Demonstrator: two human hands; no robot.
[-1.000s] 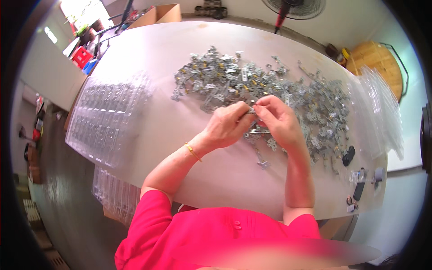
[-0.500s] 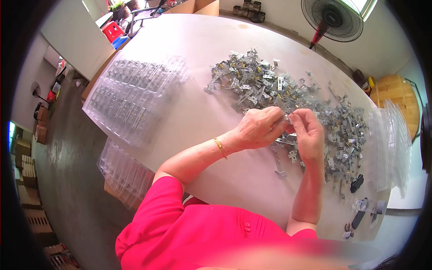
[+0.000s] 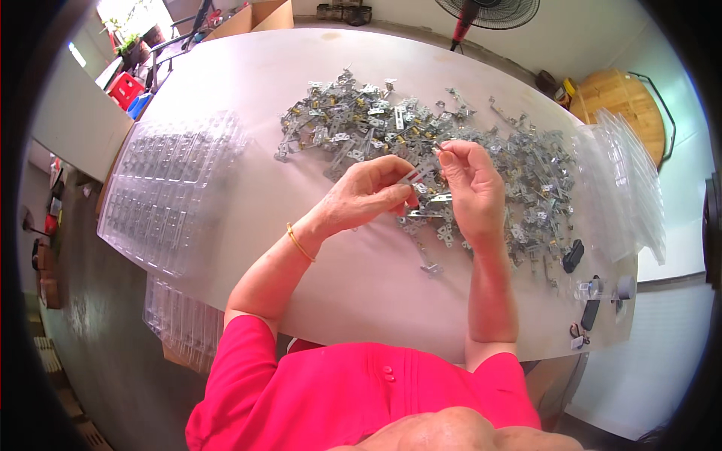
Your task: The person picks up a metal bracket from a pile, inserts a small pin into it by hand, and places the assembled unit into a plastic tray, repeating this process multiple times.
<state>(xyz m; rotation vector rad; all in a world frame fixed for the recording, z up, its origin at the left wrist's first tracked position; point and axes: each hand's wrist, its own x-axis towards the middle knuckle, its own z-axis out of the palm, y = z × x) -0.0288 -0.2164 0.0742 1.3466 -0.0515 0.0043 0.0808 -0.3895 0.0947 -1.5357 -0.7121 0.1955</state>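
My left hand [image 3: 372, 194] and my right hand [image 3: 468, 188] meet above the white table [image 3: 248, 90], each pinching an end of a small flat metal bracket [image 3: 418, 174]. A gold bangle [image 3: 298, 242] circles my left wrist. Just beyond my fingers spreads a wide heap of small silvery metal parts [image 3: 421, 135], and several loose ones [image 3: 430, 218] lie under my hands.
Clear plastic blister trays [image 3: 169, 188] lie at the table's left, with another stack [image 3: 177, 319] lower by its edge. More clear trays [image 3: 620, 180] are piled at the right. Small dark items [image 3: 574, 255] sit near the right front. A fan [image 3: 489, 11] stands behind.
The view has swung, so the table and hands sit differently in the picture. My hands stay together over the same spot, still working a small metal piece between the fingers.
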